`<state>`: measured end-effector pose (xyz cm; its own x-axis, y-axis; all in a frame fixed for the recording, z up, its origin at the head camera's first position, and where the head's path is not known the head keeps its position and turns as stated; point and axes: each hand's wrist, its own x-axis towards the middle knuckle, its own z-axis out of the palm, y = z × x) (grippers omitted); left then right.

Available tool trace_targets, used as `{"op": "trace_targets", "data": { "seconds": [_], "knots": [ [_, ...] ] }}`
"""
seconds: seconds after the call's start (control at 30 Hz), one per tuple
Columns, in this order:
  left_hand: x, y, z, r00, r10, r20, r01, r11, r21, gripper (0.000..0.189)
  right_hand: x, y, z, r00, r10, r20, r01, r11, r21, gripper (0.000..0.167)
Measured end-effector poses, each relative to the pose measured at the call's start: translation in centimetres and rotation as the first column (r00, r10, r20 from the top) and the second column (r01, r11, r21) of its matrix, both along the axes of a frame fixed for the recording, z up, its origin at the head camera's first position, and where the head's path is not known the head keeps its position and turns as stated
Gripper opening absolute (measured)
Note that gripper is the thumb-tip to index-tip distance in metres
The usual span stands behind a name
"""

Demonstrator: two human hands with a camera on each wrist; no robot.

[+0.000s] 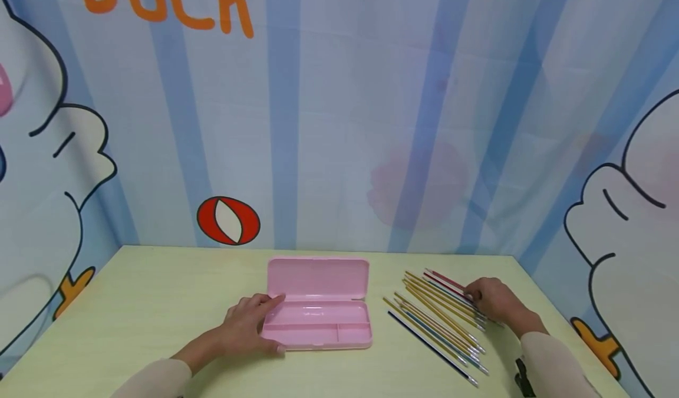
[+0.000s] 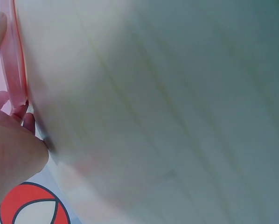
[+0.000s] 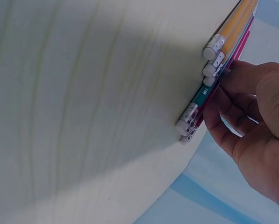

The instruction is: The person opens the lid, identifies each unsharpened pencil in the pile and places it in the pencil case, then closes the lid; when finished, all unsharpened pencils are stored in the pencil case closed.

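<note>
A pink pencil case (image 1: pixel 318 345) lies on the table with its lid (image 1: pixel 318 277) tipped back. Its tray has a long compartment behind and two smaller ones in front, with no pencils inside. My left hand (image 1: pixel 246 327) holds the case by its left end, thumb at the front corner and fingers near the hinge. To the right, several pencils (image 1: pixel 440 321) lie slantwise, mostly yellow, with eraser ends toward me. At their far right side my right hand (image 1: pixel 495 301) pinches a red pencil (image 1: pixel 442 279). Beside that one, a green pencil (image 3: pixel 204 96) shows in the right wrist view.
A dark blue pencil (image 1: pixel 429 346) lies at the near left side of the bunch. The pale wooden table (image 1: pixel 159 292) ends at a striped blue curtain (image 1: pixel 339 121) with printed cartoon figures behind and at both sides. A dark object (image 1: pixel 524 377) shows by the right sleeve.
</note>
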<state>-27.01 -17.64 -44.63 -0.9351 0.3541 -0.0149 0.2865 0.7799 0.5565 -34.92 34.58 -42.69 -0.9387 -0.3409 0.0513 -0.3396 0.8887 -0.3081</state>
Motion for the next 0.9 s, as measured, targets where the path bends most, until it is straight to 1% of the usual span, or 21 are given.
{"op": "trace_targets", "data": {
  "seconds": [0.17,0.27,0.43,0.57,0.73,0.83,0.9],
  "knots": [
    [0.1,0.0,0.1,1.0,-0.003,0.003,0.003,1.0,0.003,0.099,-0.1,0.1,0.1,1.0,0.014,0.02,-0.014,1.0,-0.005,0.031],
    [0.1,0.0,0.1,1.0,0.001,0.003,-0.001,1.0,-0.001,0.099,-0.3,0.1,0.1,0.999,0.038,0.023,-0.038,0.999,-0.003,0.03],
    [0.1,0.0,0.1,1.0,0.012,0.009,-0.012,1.0,-0.005,0.099,-0.6,0.1,0.2,0.996,0.026,0.084,-0.024,0.999,-0.023,0.036],
    [0.1,0.0,0.0,1.0,0.015,0.017,-0.015,1.0,-0.002,0.1,-0.5,0.1,0.4,0.991,0.036,0.129,-0.033,0.999,-0.024,0.043],
    [0.1,-0.1,-0.1,1.0,0.01,0.01,-0.01,1.0,0.003,0.1,-0.4,-0.2,1.0,0.986,0.073,0.148,-0.078,0.997,0.025,0.044],
    [0.1,-0.1,0.0,1.0,0.007,0.011,-0.007,1.0,0.005,0.099,-0.4,-0.4,1.2,0.986,0.101,0.13,-0.111,0.992,0.068,0.041],
    [0.1,-0.1,0.0,1.0,0.009,0.014,-0.009,1.0,0.006,0.099,-0.4,-0.5,1.2,0.987,0.104,0.121,-0.115,0.989,0.089,0.039]
  ]
}}
